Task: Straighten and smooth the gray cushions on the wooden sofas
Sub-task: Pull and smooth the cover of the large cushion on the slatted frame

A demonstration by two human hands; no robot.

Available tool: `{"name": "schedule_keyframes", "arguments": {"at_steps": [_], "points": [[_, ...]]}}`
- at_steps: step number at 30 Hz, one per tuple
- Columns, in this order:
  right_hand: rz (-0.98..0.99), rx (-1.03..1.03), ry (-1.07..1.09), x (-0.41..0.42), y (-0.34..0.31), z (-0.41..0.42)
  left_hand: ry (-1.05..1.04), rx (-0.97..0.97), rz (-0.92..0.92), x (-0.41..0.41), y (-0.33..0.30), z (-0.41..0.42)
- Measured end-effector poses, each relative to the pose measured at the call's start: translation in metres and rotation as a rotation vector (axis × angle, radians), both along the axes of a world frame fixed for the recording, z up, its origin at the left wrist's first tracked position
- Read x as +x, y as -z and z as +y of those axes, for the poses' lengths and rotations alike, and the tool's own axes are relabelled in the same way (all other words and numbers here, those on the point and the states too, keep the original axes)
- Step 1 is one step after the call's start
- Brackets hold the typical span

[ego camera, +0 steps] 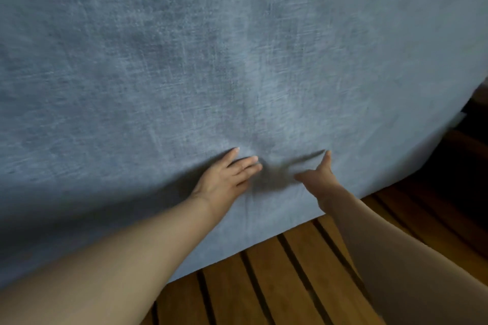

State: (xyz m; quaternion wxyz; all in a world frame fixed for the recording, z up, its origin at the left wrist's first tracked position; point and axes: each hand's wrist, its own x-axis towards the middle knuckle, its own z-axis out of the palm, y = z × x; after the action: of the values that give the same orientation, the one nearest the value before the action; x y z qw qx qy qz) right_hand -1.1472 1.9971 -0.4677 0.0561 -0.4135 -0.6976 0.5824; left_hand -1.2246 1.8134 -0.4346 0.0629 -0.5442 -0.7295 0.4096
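Fingers [247, 163] of our left hand [224, 182] are lying straight and a little spread, pressing flat on the gray cushion [211, 60] near its lower edge. Our right hand [320, 179] is sitting just beside the left one on the same cushion, thumb pointing up the fabric and forefinger reaching toward the left hand; its other fingers are blurred, so we cannot tell whether they are pinching the cloth or only pushing it. Between the two hands the fabric is bunching into a dark fold. We are seeing the cushion filling most of the view, its lower edge slanting up toward the right, lying over the slats [277, 285] of the sofa. Those wooden slats are showing below the cushion's edge, under our right forearm.
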Motion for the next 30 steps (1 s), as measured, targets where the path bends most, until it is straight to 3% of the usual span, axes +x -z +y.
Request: {"name": "schedule_keyframes", "arguments": {"at_steps": [7,13,23,30], "points": [[0.005,-0.043,-0.078,0.007,0.043,0.112,-0.040,-0.014,-0.021,0.026,0.055,0.132],[0.103,-0.109,0.032,0.012,0.091,0.172,0.009,-0.053,0.010,0.031,0.111,0.191],[0.161,-0.103,0.010,-0.017,0.106,0.218,0.042,-0.152,0.166,0.004,0.130,0.217],[0.058,0.013,0.009,-0.017,0.102,0.226,-0.005,-0.165,0.181,0.004,0.131,0.223]]}}
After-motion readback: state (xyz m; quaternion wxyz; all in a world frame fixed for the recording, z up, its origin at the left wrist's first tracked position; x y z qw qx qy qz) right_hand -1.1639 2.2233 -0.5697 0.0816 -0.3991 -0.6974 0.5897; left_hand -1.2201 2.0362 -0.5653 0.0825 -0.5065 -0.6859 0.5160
